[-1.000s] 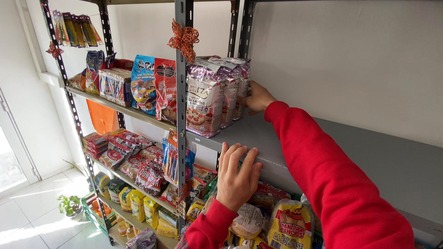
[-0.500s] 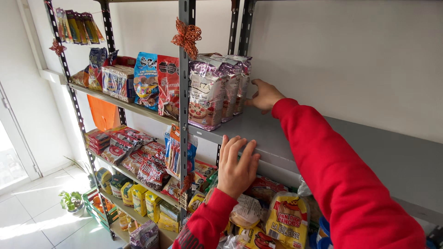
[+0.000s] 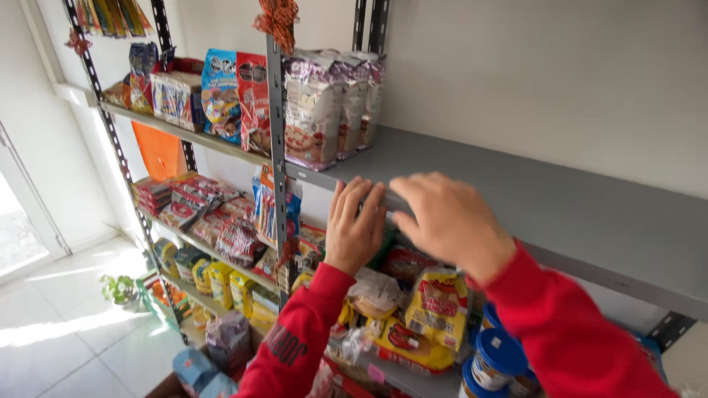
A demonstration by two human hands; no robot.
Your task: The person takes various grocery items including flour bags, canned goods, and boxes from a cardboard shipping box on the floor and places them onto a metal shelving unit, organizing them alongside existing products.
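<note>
Grey shelf (image 3: 560, 199) runs along the white wall, its front edge under both hands. Left hand (image 3: 354, 228) lies flat against that edge, fingers together and pointing up; right hand (image 3: 442, 217) hovers just beside it, fingers loosely curled, holding nothing. Silver snack bags (image 3: 324, 107) stand well apart at the shelf's left end.

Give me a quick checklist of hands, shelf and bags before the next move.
1. Left hand free: ok, open, fingers on the grey shelf front edge.
2. Right hand free: ok, holds nothing, palm down at the same edge.
3. Silvery bags upright: ok, a row standing at the shelf's left end.
4. Shelf room right of the bags: ok, bare.
5. Bags touching the upright post: cannot tell.
6. Shelf below: not ok, packets crowded beneath the hands.
</note>
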